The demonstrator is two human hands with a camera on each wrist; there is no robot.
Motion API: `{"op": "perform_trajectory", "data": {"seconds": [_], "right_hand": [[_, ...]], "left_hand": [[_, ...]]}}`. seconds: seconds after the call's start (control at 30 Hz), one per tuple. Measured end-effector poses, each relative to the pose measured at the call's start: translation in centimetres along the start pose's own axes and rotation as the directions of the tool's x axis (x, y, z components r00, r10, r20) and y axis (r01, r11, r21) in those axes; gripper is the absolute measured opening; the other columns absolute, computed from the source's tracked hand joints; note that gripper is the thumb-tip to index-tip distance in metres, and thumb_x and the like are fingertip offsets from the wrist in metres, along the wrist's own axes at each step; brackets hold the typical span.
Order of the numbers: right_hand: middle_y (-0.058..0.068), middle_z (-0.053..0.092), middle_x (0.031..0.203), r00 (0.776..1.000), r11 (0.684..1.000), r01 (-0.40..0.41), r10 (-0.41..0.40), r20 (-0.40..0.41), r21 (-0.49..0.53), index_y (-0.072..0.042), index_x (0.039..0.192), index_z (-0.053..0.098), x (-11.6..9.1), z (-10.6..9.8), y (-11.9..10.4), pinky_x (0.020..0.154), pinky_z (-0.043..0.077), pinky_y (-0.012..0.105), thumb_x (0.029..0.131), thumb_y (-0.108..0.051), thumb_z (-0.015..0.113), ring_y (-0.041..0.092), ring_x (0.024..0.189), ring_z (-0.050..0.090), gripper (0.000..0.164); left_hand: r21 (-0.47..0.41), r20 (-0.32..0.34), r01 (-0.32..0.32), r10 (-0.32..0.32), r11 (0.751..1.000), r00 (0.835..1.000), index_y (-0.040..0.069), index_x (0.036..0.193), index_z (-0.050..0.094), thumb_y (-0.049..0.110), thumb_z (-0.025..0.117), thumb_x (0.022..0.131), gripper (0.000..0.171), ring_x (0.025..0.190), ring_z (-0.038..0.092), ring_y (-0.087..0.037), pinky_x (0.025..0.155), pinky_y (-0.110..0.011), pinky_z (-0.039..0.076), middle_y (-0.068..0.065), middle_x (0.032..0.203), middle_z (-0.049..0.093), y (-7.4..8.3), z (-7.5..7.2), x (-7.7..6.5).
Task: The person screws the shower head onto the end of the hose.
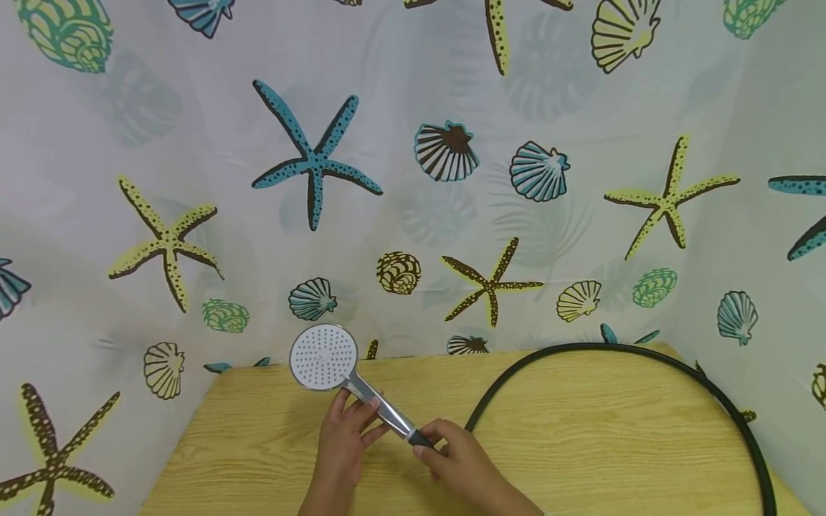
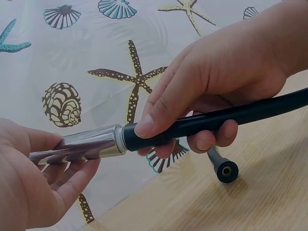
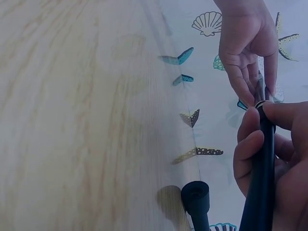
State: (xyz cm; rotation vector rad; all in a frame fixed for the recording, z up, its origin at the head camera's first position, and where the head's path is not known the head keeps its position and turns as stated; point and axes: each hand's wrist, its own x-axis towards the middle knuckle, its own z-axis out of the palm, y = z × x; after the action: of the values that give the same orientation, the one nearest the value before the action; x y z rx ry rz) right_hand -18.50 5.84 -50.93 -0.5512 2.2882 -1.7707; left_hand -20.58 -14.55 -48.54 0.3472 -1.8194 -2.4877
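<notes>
A chrome shower head [image 1: 323, 356] is held over the table, its round, dotted spray face toward the head camera. My left hand [image 1: 342, 444] holds its shiny handle [image 2: 82, 146] between thumb and fingers. At the handle's lower end, my right hand [image 1: 463, 462] grips the black end of a shower hose [image 2: 202, 126], thumb along the top and fingers curled beneath. In the left wrist view, the black end meets the handle's silver collar [image 2: 120, 138]. The spray face is outside both wrist views.
The black hose [image 1: 600, 346] arcs over the right side of the wooden table [image 1: 581, 416]. Its other end, a black hollow connector [image 2: 226, 171], shows behind my right hand in the left wrist view. A curtain [image 1: 400, 93] printed with shells and starfish surrounds the table's back and sides.
</notes>
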Motion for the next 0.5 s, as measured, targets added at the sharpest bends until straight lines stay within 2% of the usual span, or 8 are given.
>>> {"op": "perform_trajectory", "data": {"seconds": [0.23, 0.5], "right_hand": [[0.005, 0.066, 0.111, 1.0, 0.999, -0.005, 0.006, 0.017, -0.045, -0.013, 0.121, 0.067, 0.13, -0.14, 0.05, 0.051, 0.048, 0.017, 0.103, -0.029, 0.06, 0.007, 0.063, 0.06, 0.025], [0.009, 0.068, 0.1, 0.998, 0.996, 0.019, -0.014, 0.062, -0.092, -0.013, 0.135, 0.062, 0.32, -0.34, 0.23, 0.052, 0.049, 0.018, 0.105, -0.033, 0.055, 0.006, 0.064, 0.06, 0.037]], "left_hand": [[0.013, 0.003, -0.001, 0.001, 1.0, 1.0, 0.016, 0.15, 0.044, 0.011, 0.07, 0.095, 0.061, 0.098, 0.072, -0.012, 0.087, -0.039, 0.064, -0.008, 0.127, 0.07, 0.27, 0.02, 0.04], [0.001, 0.012, -0.008, 0.008, 1.0, 1.0, 0.014, 0.151, 0.043, 0.01, 0.07, 0.094, 0.063, 0.097, 0.072, -0.012, 0.086, -0.039, 0.064, 0.001, 0.113, 0.073, 0.25, -0.1, 0.16]]}}
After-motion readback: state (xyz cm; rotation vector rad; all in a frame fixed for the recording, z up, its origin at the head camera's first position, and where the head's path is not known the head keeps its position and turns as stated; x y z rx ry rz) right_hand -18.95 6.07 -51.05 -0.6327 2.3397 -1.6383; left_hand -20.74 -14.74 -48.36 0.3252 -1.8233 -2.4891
